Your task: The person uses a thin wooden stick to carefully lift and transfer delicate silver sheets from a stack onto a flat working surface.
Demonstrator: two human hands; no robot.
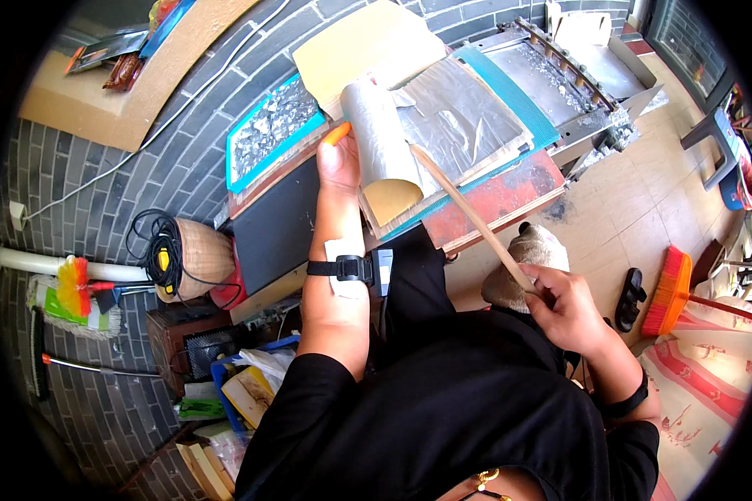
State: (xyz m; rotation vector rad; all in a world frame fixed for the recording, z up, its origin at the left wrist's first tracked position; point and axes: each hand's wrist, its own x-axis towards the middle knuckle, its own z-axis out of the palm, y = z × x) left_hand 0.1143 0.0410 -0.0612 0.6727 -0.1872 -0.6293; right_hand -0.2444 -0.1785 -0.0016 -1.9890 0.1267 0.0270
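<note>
My left hand (340,163), with an orange finger cot on one digit, grips the left side of a curled sheet (382,138). This sheet is silvery on its outer face and yellow-brown inside; it hides some of my fingers. My right hand (564,307) holds the lower end of a long, flat wooden stick (470,213). The stick's far tip meets the right edge of the curl. Under and right of it lies a stack of wrinkled silver foil sheets (470,116) on a teal ribbed mat (507,81).
A blue-rimmed tray (230,160) of foil scraps stands left, with yellow paper (363,44) behind. A metal frame (539,69) with a bar sits at the back right. The reddish board's edge (507,219) faces me. A cloth-covered rounded object (539,250) is near my right hand.
</note>
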